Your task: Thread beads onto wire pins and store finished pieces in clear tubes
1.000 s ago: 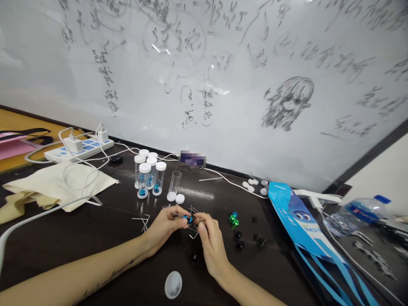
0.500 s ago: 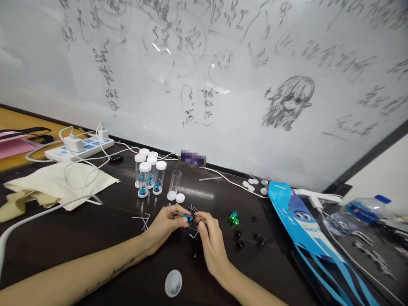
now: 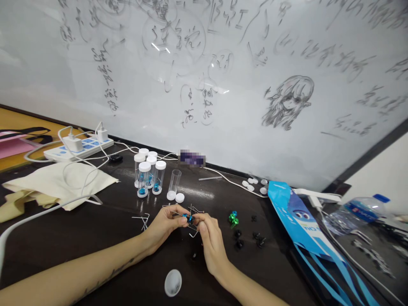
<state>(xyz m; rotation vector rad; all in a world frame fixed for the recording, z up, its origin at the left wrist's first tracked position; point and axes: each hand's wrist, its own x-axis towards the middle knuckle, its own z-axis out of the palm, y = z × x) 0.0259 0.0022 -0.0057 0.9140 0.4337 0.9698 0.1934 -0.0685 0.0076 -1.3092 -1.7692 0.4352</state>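
Note:
Between my two hands is a small blue and black part, above the dark table. My left hand pinches its blue side between thumb and fingers. The fingers of my right hand are closed on its black side. Thin L-shaped metal keys lie under and around the fingertips, and others lie left of my left hand. An open clear tube stands behind my hands with a white cap beside it.
Capped tubes holding blue parts stand at the back left. Green and blue parts and black parts lie on the right, near a blue bag. A white oval piece lies in front.
My right fingertips have shifted slightly around the small part. My left hand keeps the same grip.

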